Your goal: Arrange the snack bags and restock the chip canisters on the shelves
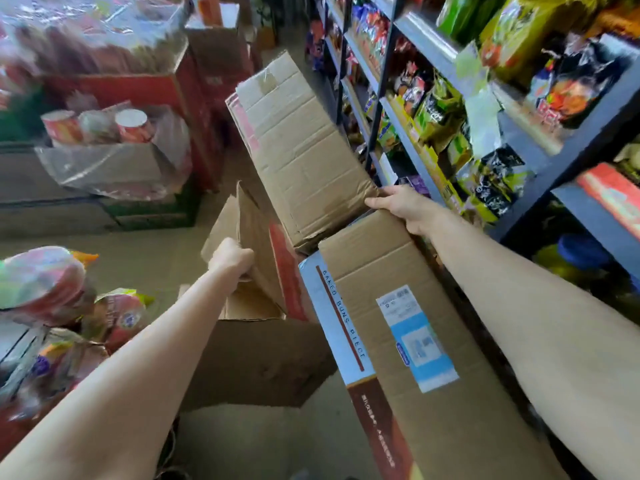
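The shelves (433,46) run up the right side, packed with snack bags (436,109); every place below is given from them. Just left of the shelves, a long carton (408,341) printed "BAKED BUNS PIECE" lies against their lower rack, a flattened cardboard sheet (301,140) leaning above it. Further left sits an open box (256,355) with a raised flap (249,233). Far left, well apart from the shelves, chip canisters (131,126) stand in a plastic-lined box (104,168), not yet restocked. The right hand (401,206) grasps the cardboard sheet's lower edge; the left hand (232,258) is clenched round the flap. The risk, I judge: tugging both at once could tip the sheet against the shelves and knock bags down, or tear the flap.
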`<action>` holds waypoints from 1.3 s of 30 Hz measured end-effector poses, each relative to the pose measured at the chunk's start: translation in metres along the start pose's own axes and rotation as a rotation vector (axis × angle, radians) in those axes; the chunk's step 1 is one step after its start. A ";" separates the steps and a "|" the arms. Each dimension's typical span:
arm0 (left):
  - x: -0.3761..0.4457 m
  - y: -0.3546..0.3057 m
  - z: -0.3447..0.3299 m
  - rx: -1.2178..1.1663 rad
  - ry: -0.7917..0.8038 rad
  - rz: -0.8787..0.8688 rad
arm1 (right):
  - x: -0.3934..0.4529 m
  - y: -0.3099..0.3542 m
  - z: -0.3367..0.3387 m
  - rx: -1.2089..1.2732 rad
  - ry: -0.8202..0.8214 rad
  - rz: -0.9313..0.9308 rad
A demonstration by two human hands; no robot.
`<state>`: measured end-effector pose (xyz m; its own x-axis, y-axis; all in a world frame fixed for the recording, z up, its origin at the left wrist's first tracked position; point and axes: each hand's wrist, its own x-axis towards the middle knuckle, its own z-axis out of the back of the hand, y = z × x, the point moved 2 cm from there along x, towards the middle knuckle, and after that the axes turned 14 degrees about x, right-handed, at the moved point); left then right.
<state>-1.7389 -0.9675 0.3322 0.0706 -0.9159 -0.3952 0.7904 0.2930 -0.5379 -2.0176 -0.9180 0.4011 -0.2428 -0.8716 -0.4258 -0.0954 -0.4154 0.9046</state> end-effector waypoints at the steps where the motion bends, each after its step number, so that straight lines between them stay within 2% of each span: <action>1: 0.025 -0.007 0.004 0.004 -0.029 0.004 | 0.033 0.007 -0.003 -0.031 -0.039 0.013; 6: 0.176 -0.054 0.023 0.081 -0.150 0.011 | 0.222 0.029 -0.029 -0.178 -0.081 0.127; 10: 0.311 -0.092 0.020 0.160 -0.150 0.003 | 0.358 0.051 -0.055 -0.212 -0.156 0.115; 14: 0.440 -0.117 0.004 0.276 -0.197 0.029 | 0.501 0.041 -0.078 -0.264 -0.195 0.126; 17: 0.538 -0.136 -0.028 0.345 -0.224 0.010 | 0.604 0.024 -0.087 -0.321 -0.257 0.117; 22: 0.701 -0.159 -0.102 0.394 -0.185 -0.025 | 0.774 -0.011 -0.097 -0.395 -0.329 0.101; 28: 0.873 -0.181 -0.178 0.403 -0.098 0.028 | 0.959 -0.062 -0.106 -0.331 -0.417 -0.065; 32: 0.943 -0.199 -0.233 0.430 0.111 0.011 | 1.046 -0.092 -0.112 -0.347 -0.436 -0.176; 34: 0.959 -0.204 -0.247 0.397 0.190 0.012 | 1.067 -0.103 -0.116 -0.327 -0.379 -0.251; 39: 0.982 -0.208 -0.245 0.345 0.284 0.054 | 1.077 -0.132 -0.118 -0.016 -0.282 -0.394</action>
<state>-1.9831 -1.8604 -0.1265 -0.0142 -0.7763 -0.6302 0.9502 0.1857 -0.2502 -2.1524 -1.8327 -0.1795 -0.4439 -0.5433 -0.7126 -0.2183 -0.7057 0.6741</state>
